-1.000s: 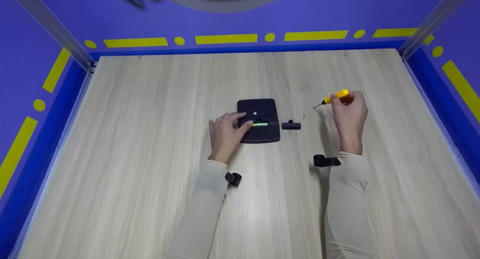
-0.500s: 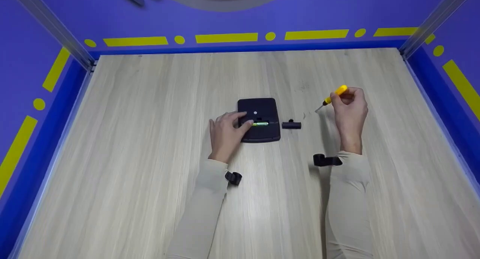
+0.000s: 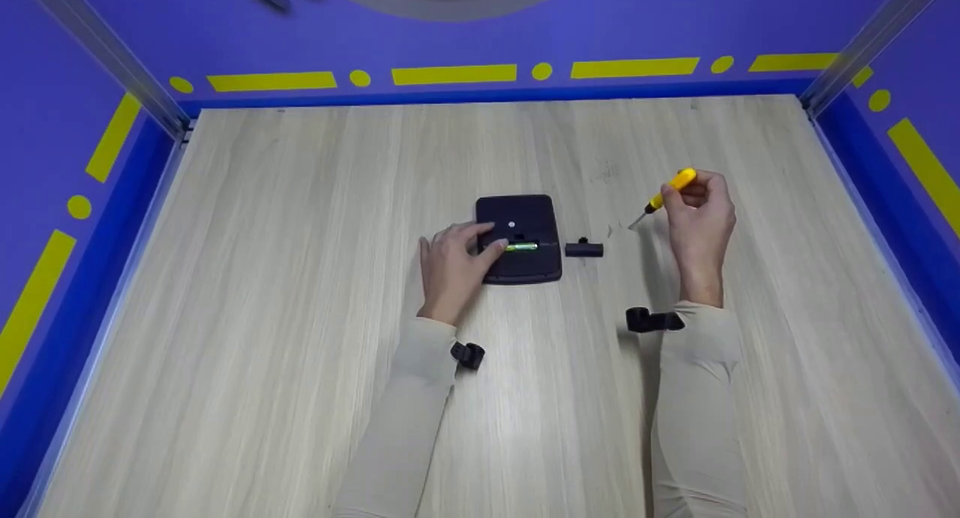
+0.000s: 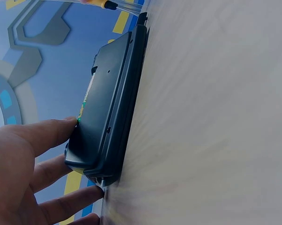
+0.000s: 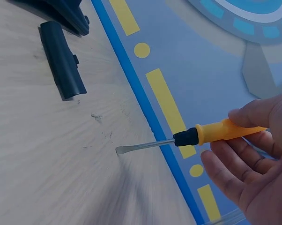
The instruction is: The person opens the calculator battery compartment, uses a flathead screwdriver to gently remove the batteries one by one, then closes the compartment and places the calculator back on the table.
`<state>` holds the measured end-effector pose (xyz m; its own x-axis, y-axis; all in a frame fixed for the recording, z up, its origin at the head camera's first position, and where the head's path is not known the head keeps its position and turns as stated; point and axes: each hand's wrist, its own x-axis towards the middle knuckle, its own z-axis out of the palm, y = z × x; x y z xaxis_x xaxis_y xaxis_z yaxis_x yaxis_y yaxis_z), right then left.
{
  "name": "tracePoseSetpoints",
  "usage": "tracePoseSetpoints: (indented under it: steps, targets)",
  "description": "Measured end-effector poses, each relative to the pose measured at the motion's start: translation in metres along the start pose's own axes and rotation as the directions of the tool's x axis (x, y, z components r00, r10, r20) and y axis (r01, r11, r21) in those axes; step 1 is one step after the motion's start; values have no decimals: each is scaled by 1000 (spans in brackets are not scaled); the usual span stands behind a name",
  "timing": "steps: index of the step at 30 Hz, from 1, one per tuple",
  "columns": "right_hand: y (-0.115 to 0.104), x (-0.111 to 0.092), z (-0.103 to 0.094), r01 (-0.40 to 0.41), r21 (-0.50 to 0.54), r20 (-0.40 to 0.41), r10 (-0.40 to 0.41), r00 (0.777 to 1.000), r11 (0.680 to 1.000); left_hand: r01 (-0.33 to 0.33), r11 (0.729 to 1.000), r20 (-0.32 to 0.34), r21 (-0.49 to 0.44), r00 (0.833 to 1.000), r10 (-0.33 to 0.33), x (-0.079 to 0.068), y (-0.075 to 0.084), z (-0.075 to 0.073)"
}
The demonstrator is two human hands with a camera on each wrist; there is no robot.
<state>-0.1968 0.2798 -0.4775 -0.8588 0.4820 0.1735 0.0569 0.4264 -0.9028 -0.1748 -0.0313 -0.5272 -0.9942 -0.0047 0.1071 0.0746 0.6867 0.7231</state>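
A flat black calculator-shaped device [image 3: 525,266] lies back side up on the table, its battery slot uncovered. One green battery [image 3: 523,246] sits in that slot. My left hand [image 3: 454,266] holds the device by its left edge, with the thumb on the battery's left end and a finger on the back face. Just right of the device lies a small black battery cover [image 3: 584,248]. My right hand [image 3: 699,218] pinches a yellow-handled screwdriver [image 5: 225,132] by its handle. The blade points down and left, its flat tip close to the tabletop; touching or not, I cannot tell.
The light wood tabletop [image 3: 300,278] is bounded by blue walls [image 3: 480,41] with yellow marks at the back and sides. Dark scuffs [image 3: 604,173] mark the wood near the screwdriver. A black wrist camera [image 3: 469,355] sits on the left sleeve, another on the right.
The screwdriver has tilted steeper, its handle rising slightly while the tip swings lower. My right hand has shifted a little away from me. The left hand, device, battery and cover stay put.
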Motion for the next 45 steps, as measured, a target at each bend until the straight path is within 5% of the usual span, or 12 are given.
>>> tracePoseSetpoints:
  steps: [5, 19, 31, 45]
  targets:
    - [0, 0, 0, 14, -13, -4, -14, 1000, 1000, -5, 1000, 3, -2, 1000, 5, 0, 1, 0]
    - [-2, 0, 4, 53, 196, 11, -57, 998, 979, -4, 1000, 10, -2, 1000, 4, 0, 1, 0]
    - [-17, -10, 13, 142, 283, 5, -150, 989, 949, -3, 1000, 6, 5, 1000, 3, 0, 1, 0]
    - [-37, -22, 25, 147, 356, 67, -183, 981, 923, -9, 1000, -1, 5, 1000, 9, 0, 1, 0]
